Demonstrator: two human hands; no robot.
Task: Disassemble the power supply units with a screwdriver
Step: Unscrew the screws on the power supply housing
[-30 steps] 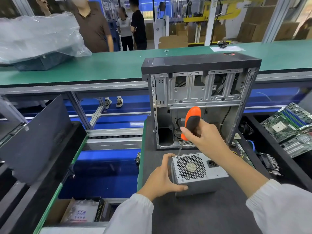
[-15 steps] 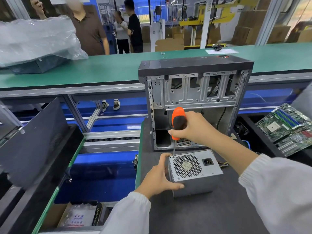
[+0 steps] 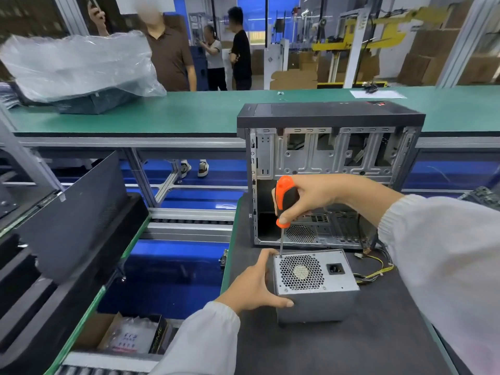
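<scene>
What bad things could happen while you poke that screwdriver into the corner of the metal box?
The screwdriver tip sits at the power supply corner, right beside the left hand fingers; a slip might jab them. The right hand pushes down on one corner, so the unit could tip or slide despite the steadying grip.

The power supply unit (image 3: 315, 286) stands on the dark mat (image 3: 338, 347) just in front of the open computer case (image 3: 330, 171). The left hand (image 3: 254, 286) grips its left side, while the right hand (image 3: 308, 197) holds the orange screwdriver (image 3: 284, 204) upright, tip at the unit's top-left corner.
</scene>
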